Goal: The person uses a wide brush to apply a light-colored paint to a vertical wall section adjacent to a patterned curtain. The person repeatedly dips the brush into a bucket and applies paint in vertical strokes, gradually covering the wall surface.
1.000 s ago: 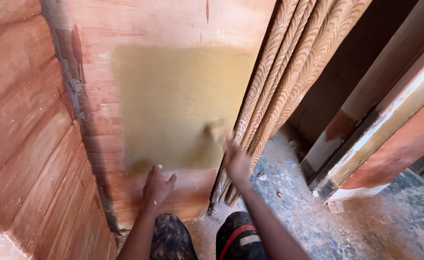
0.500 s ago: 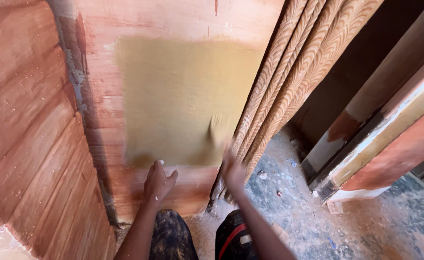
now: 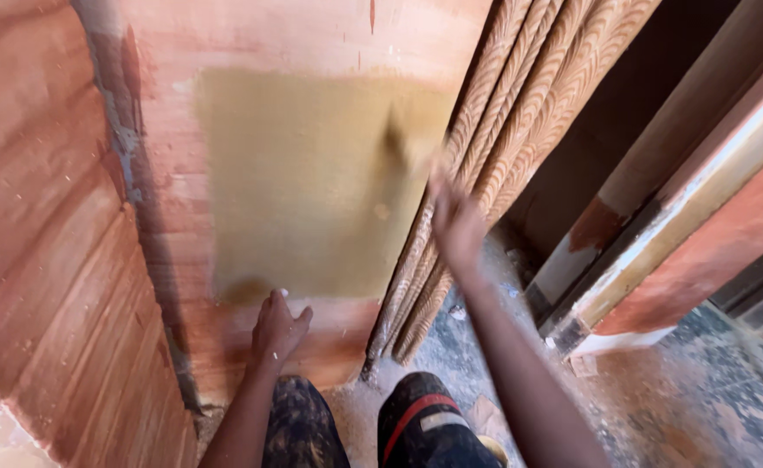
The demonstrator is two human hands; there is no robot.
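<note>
Board (image 3: 312,52) of reddish wood fills the upper middle of the frame, standing upright with its long axis vertical, a dull yellow patch (image 3: 312,182) spread flat across it. Left hand (image 3: 277,328) presses below the patch, fingers spread and holding nothing. Right hand (image 3: 458,227) is blurred at the patch's right edge; its grip cannot be told. Carved, ridged mouldings (image 3: 520,113) lean beside it, over a dusty floor (image 3: 659,416).
</note>
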